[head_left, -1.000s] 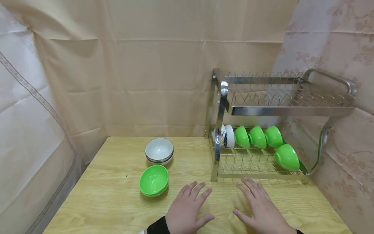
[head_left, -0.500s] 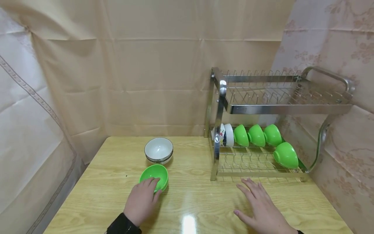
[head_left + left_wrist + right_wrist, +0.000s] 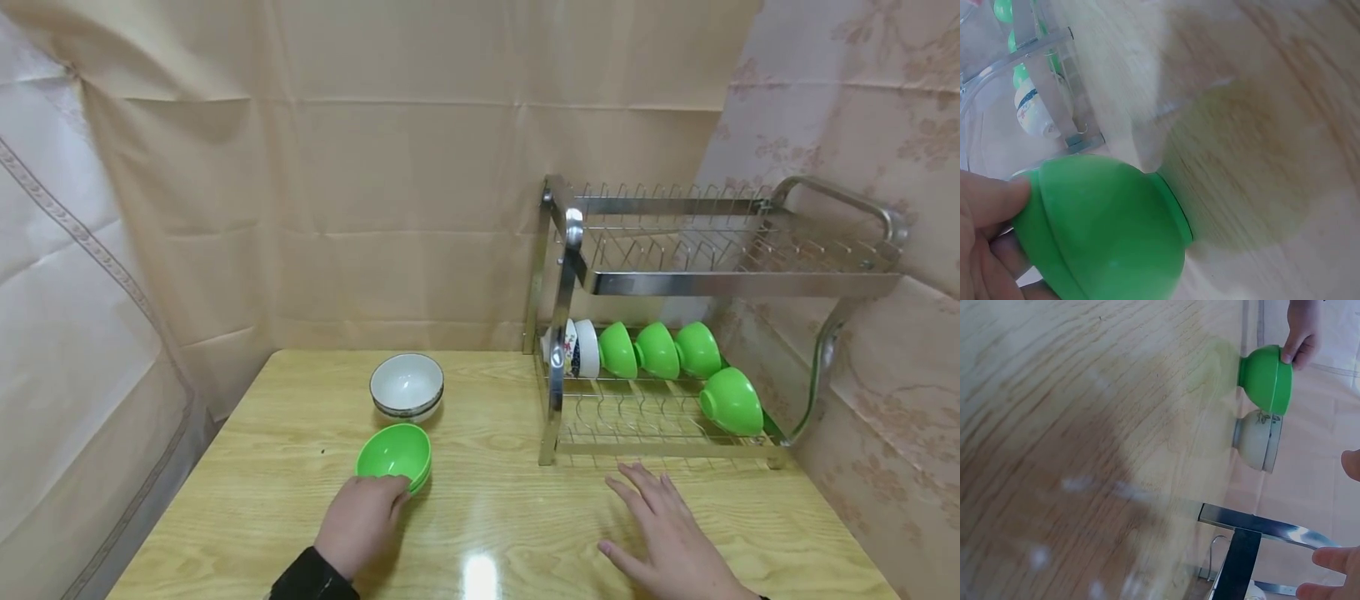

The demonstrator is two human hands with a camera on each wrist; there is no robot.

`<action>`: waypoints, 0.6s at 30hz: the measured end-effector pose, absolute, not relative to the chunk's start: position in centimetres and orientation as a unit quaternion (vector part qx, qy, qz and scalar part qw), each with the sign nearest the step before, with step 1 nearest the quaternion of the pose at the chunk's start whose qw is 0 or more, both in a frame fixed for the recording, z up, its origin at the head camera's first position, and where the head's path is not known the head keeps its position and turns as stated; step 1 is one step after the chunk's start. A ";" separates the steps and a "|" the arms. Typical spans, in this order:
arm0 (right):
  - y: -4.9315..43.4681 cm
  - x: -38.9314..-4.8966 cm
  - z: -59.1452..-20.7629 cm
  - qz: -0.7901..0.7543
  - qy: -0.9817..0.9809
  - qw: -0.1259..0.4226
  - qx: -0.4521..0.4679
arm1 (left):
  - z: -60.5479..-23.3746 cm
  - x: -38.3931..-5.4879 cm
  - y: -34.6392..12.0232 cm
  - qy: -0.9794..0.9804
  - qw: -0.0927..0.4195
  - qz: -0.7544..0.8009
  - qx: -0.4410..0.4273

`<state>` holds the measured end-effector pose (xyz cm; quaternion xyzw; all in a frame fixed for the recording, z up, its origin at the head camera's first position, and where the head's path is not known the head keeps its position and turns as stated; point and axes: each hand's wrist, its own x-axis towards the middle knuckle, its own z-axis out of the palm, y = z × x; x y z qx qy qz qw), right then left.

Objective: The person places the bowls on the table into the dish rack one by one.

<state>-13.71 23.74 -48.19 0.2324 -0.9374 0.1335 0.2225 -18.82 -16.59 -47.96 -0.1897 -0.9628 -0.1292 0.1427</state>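
Two nested green bowls (image 3: 394, 448) stand upright at the middle left of the table. My left hand (image 3: 362, 518) pinches the near rim of the upper bowl. In the left wrist view the thumb (image 3: 997, 197) lies on the outside of the rim of the green bowl (image 3: 1116, 231), and the other fingers go over to its inner side. Right behind them sits a stack of white bowls (image 3: 407, 383) with a dark rim line. My right hand (image 3: 667, 537) hovers low over the table in front of the rack, fingers spread, holding nothing.
A two-tier metal dish rack (image 3: 742, 285) stands at the right. Its lower tier holds several tilted green bowls (image 3: 657, 350) and white bowls (image 3: 588, 348) at the left end. Cloth (image 3: 405, 183) hangs behind the wooden table (image 3: 247, 517).
My left hand has moved left from the table's middle to the green bowls, and its fingers have closed on the upper rim. The right hand has stayed in place.
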 end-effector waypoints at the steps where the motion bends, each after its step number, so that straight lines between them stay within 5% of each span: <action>1: 23.7 -13.7 -48.2 0.134 -0.937 0.223 0.232 | -48.0 -18.9 -16.6 -0.963 0.142 -0.128 -0.189; 12: 23.5 -13.5 -48.5 0.157 -0.939 0.211 0.221 | -47.0 -19.0 -16.4 -0.959 0.172 -0.113 -0.193; 18: 23.4 -13.3 -48.6 0.168 -0.941 0.197 0.216 | -46.1 -18.5 -15.0 -0.911 0.246 -0.109 -0.312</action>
